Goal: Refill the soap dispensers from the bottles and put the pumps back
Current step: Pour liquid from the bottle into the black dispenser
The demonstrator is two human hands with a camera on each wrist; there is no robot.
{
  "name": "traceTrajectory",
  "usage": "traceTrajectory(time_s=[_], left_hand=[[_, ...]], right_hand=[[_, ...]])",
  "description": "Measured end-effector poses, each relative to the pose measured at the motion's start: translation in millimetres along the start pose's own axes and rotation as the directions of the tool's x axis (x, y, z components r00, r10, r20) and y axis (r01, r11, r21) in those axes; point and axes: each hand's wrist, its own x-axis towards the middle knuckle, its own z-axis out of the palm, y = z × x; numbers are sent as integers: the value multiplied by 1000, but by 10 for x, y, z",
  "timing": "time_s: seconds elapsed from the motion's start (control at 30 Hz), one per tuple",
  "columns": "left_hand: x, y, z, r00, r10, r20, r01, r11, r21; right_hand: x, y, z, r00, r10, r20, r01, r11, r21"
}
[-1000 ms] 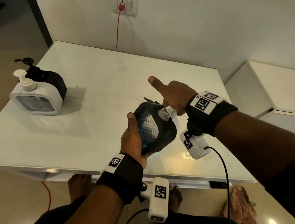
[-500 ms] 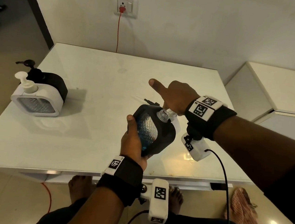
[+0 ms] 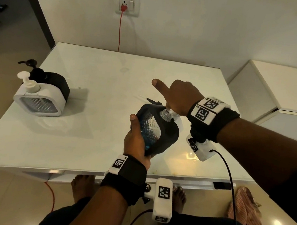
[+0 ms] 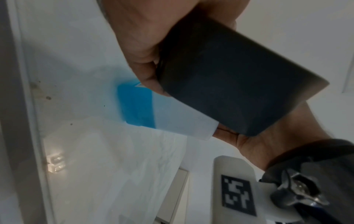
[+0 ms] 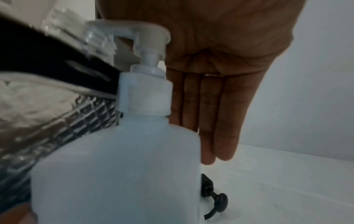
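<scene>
pale walls are framing a glossy white worktop [image 3: 95,97], where a white dispenser [image 3: 39,101] and a black dispenser [image 3: 56,84] are sitting side by side at the far left edge, both with pumps fitted.

near the front edge, the left hand [image 3: 138,140] is wrapping its grip around the lower body of a third, black-cased dispenser [image 3: 158,129], thumb lying on the quilted clear window. it is being held off the worktop and tilted, its long axis running from the palm up and away to the right, the open clear neck [image 3: 166,114] pointing toward the right hand [image 3: 179,97]. a little blue liquid is showing low in the window, so it is looking far from full.

the right hand is pressing down with flat, straight fingers on the pump head [image 5: 132,32] of a white refill bottle [image 5: 118,174], whose spout is aiming at that neck. the bottle is standing just behind the dispenser. a loose black pump [image 5: 216,200] is lying on the worktop beyond it.

judging by the look, the casing is stiff plastic, smooth and likely slippery if soap gets on it; gripping around the broad body below the neck seems safest. the partly filled weight should be modest.
</scene>
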Motion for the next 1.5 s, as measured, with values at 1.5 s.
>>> traceTrajectory(time_s=[1.5], left_hand=[[-48,-10,21,999,35,-39,-34,999,17]], right_hand=[[109,48,51,997,-36,-63,32,998,-59]])
